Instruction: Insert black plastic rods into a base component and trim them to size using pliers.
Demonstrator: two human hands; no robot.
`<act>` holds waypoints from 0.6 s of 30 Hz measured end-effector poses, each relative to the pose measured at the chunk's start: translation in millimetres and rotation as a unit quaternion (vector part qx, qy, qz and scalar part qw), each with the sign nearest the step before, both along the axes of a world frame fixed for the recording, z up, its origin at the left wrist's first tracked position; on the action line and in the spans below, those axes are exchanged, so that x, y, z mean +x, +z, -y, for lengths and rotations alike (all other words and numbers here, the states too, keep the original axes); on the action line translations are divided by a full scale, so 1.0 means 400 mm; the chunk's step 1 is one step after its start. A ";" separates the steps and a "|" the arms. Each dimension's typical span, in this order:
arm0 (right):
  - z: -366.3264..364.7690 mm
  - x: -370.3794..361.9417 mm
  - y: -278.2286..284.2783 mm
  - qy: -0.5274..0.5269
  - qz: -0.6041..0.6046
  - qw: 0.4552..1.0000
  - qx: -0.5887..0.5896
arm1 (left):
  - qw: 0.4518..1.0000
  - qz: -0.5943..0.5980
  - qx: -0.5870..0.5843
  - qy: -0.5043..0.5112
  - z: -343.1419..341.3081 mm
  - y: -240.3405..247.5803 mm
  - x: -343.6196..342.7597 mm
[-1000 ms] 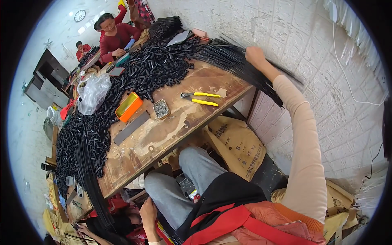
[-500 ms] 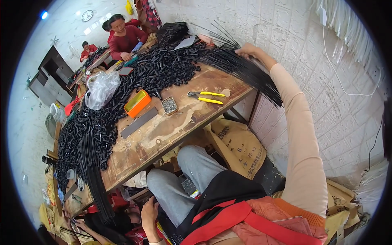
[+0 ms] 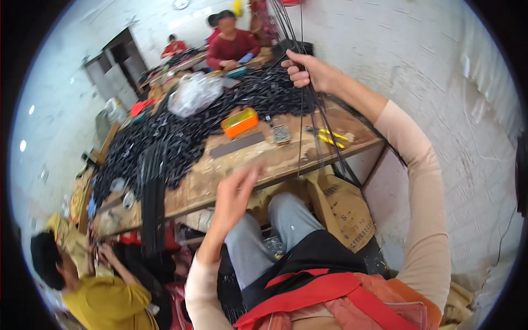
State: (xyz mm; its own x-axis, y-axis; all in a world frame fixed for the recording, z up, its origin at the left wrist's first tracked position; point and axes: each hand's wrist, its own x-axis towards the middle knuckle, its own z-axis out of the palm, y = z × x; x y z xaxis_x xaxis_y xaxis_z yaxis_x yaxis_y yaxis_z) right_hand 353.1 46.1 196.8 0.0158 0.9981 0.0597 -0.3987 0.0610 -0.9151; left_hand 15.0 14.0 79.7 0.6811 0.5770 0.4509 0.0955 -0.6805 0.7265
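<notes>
In my right hand (image 3: 309,71), raised above the far right part of the table (image 3: 198,184), is a small bunch of thin black rods (image 3: 301,129). They stick up past the fingers and hang down toward the table's front edge. My left hand (image 3: 235,192) hovers in front of that edge, its fingers stretched out, holding nothing and partly smeared by motion. Beyond it lie a dark flat strip (image 3: 237,144) and an orange box (image 3: 240,126). A small tray of metal bits (image 3: 281,135) and yellow-handled pliers (image 3: 333,137) are nearest the hanging rods.
A large heap of short black parts (image 3: 129,159) covers the table's left and back, with a clear plastic bag (image 3: 193,94) on it. Black rods (image 3: 153,192) overhang the front left edge. A person in yellow (image 3: 107,297) works at lower left; others sit farther back.
My right hand has risen and moved left, drawing a few rods out of the large bundle. My left hand has come up from beside my lap to the table's edge. The view has shifted.
</notes>
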 end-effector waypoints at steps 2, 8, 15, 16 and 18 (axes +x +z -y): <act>-0.010 -0.197 -0.032 -0.002 0.000 1.000 0.031 | 0.981 0.106 -0.151 -0.053 -0.059 0.033 0.073; 0.024 -0.465 -0.081 0.090 0.122 0.986 0.072 | 0.872 0.207 -0.437 -0.072 0.048 0.080 -0.006; 0.029 -0.436 -0.073 0.052 0.406 0.893 0.187 | 0.888 0.261 -0.378 0.022 0.093 0.035 -0.194; -0.017 -0.425 -0.069 0.023 0.390 0.890 0.233 | 0.894 0.263 -0.361 0.022 0.097 0.024 -0.187; -0.084 -0.445 -0.063 0.008 0.264 0.929 0.257 | 0.904 0.265 -0.336 0.019 0.108 -0.022 -0.164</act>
